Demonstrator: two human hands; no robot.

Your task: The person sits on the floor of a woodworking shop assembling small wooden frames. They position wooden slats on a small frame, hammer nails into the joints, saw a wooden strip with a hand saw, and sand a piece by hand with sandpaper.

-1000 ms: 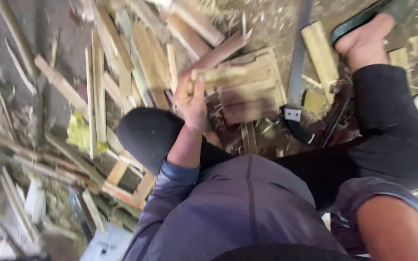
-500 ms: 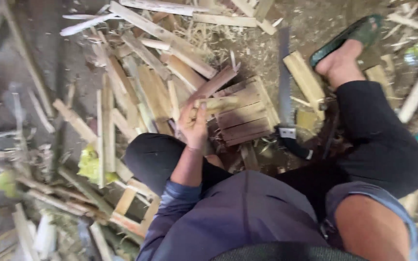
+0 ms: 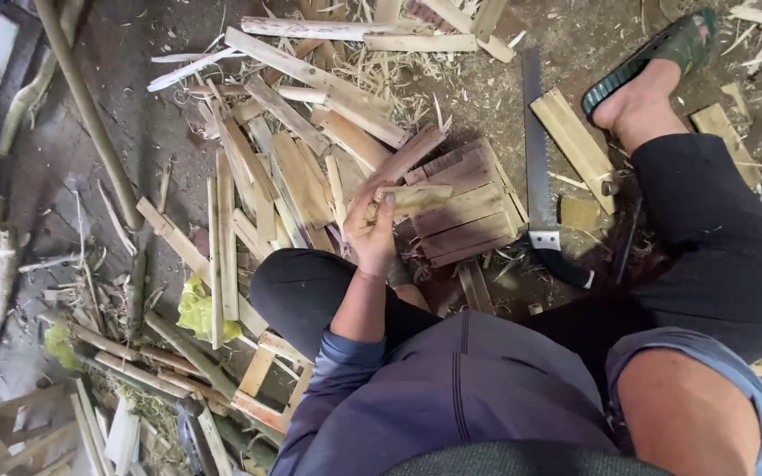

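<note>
Grasping a short, flat bamboo piece (image 3: pixel 412 198) between thumb and fingers, the left hand (image 3: pixel 370 234) is stretched forward over the left knee, with the piece held level just above a small rack of bamboo slats (image 3: pixel 469 211) that lies on the dirt floor (image 3: pixel 504 97). The right hand is out of sight past the lower right edge; only the bare upper arm and rolled sleeve show there, so its state cannot be told. Just beside the rack on its right lies a handsaw (image 3: pixel 537 167), blade pointing away from the person and dark handle toward them. Beyond the saw, a foot in a green sandal (image 3: pixel 654 57) rests on the floor near a split bamboo block (image 3: pixel 575 145). To the left of the held piece, a loose heap of split bamboo strips (image 3: pixel 284 176) fans across the floor, with a yellow-green scrap (image 3: pixel 197 308) near the left knee and a long bamboo pole (image 3: pixel 90 110) farther left.
</note>
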